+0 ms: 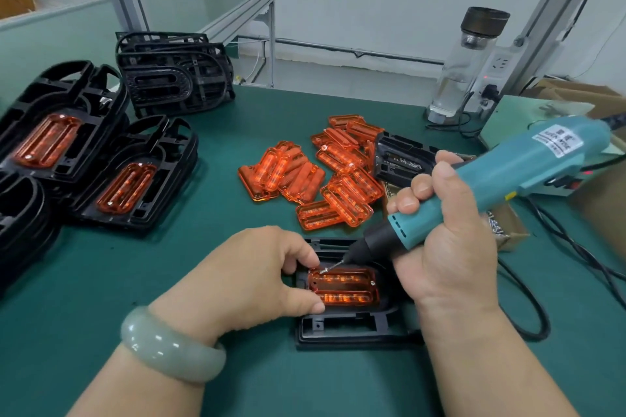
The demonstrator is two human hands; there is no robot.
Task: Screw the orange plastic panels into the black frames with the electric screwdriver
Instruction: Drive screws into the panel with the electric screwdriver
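Tallying: panelled frames (111,179) at 9 o'clock done; loose panels (318,176) at 12 o'clock, many left. At 6 o'clock left hand (257,274) pinches orange panel (343,286) in black frame (342,328); right hand (443,247) grips electric screwdriver (508,176), screw (324,270) at panel corner.

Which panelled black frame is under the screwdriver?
The near frame between the hands: left hand steadies its orange panel, right hand holds the screwdriver on its corner. The panelled frames at left lie untouched.

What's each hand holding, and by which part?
Right hand grips the screwdriver round its lower teal barrel, just above the black nose. Left hand pinches the left end of the panel seated in the frame.
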